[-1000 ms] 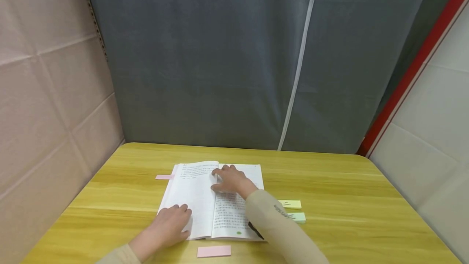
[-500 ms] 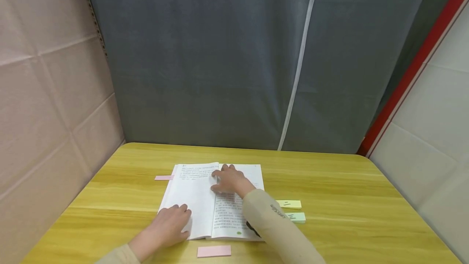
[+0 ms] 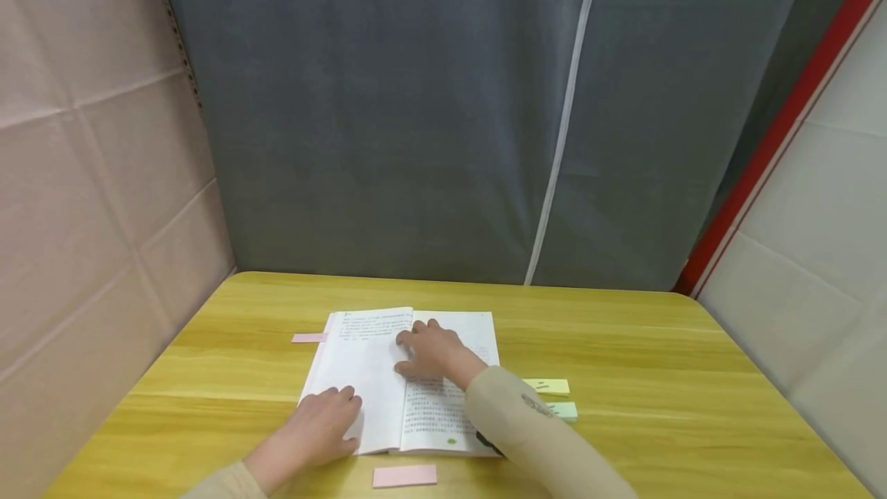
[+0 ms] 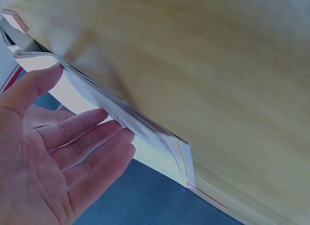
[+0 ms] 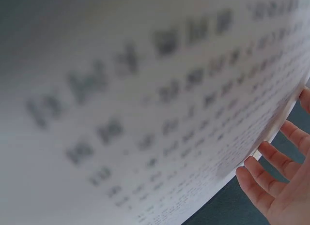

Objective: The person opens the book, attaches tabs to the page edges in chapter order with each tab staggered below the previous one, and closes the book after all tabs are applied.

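An open book (image 3: pixel 370 399) with printed pages lies on the wooden table. My left hand (image 3: pixel 322 423) rests on the lower left corner of its left page, and the left wrist view shows the fingers (image 4: pixel 80 123) extended against the page. Near the central crease, my right hand (image 3: pixel 435 353) presses on the book with spread, slightly bent fingers. In the right wrist view, printed paper (image 5: pixel 160 118) fills most of the picture, and the fingertips (image 5: pixel 264 147) meet it along the crease. Neither hand holds anything between its fingers.
A pink sticky tab (image 3: pixel 309 338) sticks out from the book's left edge. Another pink sticky pad (image 3: pixel 405 476) lies in front of the book. Yellow (image 3: pixel 550 386) and green sticky notes (image 3: pixel 564 411) lie to the right, partly behind the right sleeve (image 3: pixel 527 426).
My right hand has slid a little along the crease toward me, its fingers still on the book. The left hand has stayed in place.
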Available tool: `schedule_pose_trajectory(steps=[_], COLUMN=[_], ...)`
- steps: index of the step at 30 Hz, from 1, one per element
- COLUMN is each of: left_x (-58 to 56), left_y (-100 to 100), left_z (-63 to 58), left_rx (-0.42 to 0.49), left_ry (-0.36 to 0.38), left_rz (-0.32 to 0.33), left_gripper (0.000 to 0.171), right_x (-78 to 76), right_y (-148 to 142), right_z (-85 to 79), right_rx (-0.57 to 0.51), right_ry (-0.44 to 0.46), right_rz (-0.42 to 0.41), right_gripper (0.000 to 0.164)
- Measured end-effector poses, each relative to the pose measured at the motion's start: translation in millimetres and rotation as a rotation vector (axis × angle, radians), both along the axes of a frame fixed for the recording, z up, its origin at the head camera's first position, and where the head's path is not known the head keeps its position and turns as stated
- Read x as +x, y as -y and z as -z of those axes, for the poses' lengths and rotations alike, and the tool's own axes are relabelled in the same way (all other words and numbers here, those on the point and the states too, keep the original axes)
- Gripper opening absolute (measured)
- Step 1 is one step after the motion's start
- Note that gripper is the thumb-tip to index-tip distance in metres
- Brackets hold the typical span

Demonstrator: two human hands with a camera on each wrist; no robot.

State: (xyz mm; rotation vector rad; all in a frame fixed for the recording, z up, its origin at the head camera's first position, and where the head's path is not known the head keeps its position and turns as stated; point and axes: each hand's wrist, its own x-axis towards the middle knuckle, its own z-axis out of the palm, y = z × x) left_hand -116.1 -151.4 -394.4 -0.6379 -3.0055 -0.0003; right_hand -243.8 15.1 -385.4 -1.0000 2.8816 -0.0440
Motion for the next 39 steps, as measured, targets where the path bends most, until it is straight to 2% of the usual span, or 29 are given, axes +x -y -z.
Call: schedule_pose_trajectory(steps=[13,23,33,39], left_x=[0.2,0.7,1.0,0.5], left_y=[-0.7,-0.5,-1.0,-0.8], left_z=[-0.7,-0.2,-0.1,-0.7], left_rx=[0.002,0.001,0.003,0.009], left_ry=[-0.014,0.006,0.041,0.029], left_rz=[0.008,-0.006,-0.030,-0.019], left_gripper=[0.030,0.031,0.032,0.031], right_x=[2.8,7.0,16.2,18.3], right_y=[1.0,0.2,-4.4,-5.8], right_z=[-1.1,-1.5,-3.1,-3.6], right_rx=[0.032,0.019,0.043,0.045], right_ry=[-0.034,0.018,-0.003,-0.024], right_rz=[-0.019,-0.003,-0.074,-0.081], right_gripper=[0.048,0.049,0.048,0.048])
